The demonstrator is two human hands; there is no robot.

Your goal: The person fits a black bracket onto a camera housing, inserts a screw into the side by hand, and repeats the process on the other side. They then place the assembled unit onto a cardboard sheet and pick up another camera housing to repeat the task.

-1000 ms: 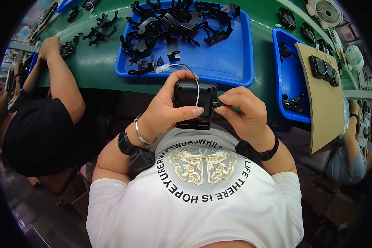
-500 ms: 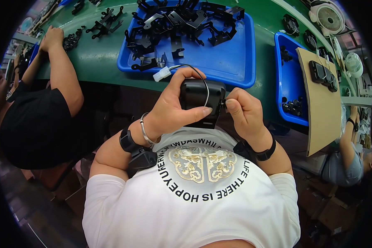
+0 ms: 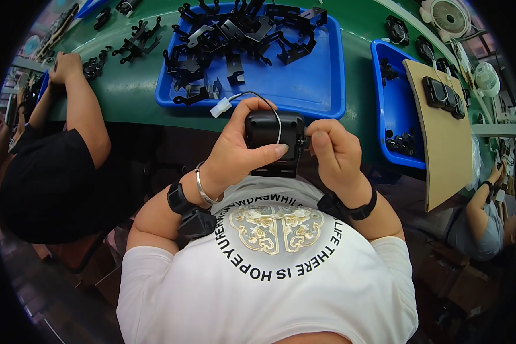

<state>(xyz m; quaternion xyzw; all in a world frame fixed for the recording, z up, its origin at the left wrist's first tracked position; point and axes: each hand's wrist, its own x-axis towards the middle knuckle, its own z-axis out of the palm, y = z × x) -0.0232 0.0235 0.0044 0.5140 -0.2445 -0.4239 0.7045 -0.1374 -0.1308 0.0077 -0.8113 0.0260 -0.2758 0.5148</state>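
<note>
In front of my chest, my left hand (image 3: pixel 235 137) grips a black boxy device (image 3: pixel 261 127) by its left side, fingers behind and thumb across its face. A thin cable (image 3: pixel 280 129) crosses this face and loops up and over to a white plug (image 3: pixel 221 108) just left of my fingers. A black bracket (image 3: pixel 278 168) runs along the device's lower edge and right side. My right hand (image 3: pixel 337 149) is closed in a pinch at that right side, on a small dark fastener (image 3: pixel 305 139) that its fingertips largely cover.
Ahead, a blue tray (image 3: pixel 304 86) holds many black metal brackets (image 3: pixel 235 31). Loose brackets (image 3: pixel 139 43) lie left of it on the green table (image 3: pixel 126 86). To the right, a cardboard sheet (image 3: pixel 441 149) carrying black devices leans over another blue bin (image 3: pixel 384 135). People sit on both sides.
The device and both my hands have shifted slightly left in view. My right fingertips have turned at the device's side and now cover more of the fastener.
</note>
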